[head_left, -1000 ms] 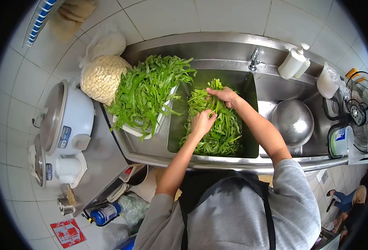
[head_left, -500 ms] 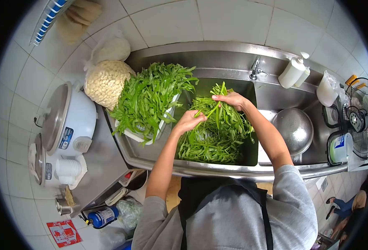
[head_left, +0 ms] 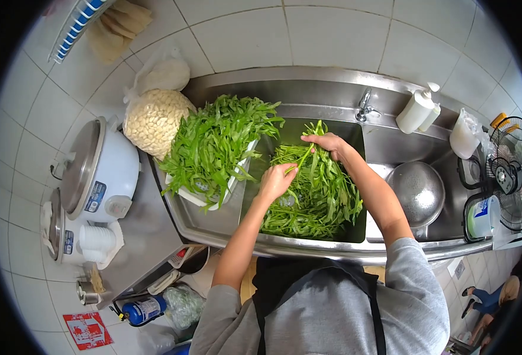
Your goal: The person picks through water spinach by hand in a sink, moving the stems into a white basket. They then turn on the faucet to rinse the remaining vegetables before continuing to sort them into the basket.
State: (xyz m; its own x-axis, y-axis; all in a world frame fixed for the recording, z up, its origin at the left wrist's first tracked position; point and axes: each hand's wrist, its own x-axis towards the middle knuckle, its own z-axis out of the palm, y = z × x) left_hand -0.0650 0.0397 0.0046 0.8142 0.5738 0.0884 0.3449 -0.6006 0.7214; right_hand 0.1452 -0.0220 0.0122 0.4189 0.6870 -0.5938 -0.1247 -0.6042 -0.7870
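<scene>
In the left sink basin (head_left: pixel 355 133) lies a heap of water spinach (head_left: pixel 311 210), long green stems and narrow leaves. Over it, my right hand (head_left: pixel 330 144) is closed around a bunch of stems (head_left: pixel 316 128) whose ends stick up past the fingers. My left hand (head_left: pixel 277 181), lower and to the left, pinches stems that run across to the right hand. Its fingertips are partly hidden. Beside the basin, more water spinach (head_left: pixel 216 142) is piled high in a white basket (head_left: pixel 235 188).
A faucet (head_left: pixel 364 106) rises behind the basins. In the right basin is a metal bowl (head_left: pixel 416 194), upside down. Pump bottles (head_left: pixel 414 111) and a fan (head_left: pixel 503 174) stand to the right. A bag of pale beans or nuts (head_left: pixel 156 123) and rice cookers (head_left: pixel 98 171) stand left.
My left hand has moved slightly right and down, closer to my right hand, still on the stems. My right hand keeps its grip on the bunch. The camera view has shifted slightly.
</scene>
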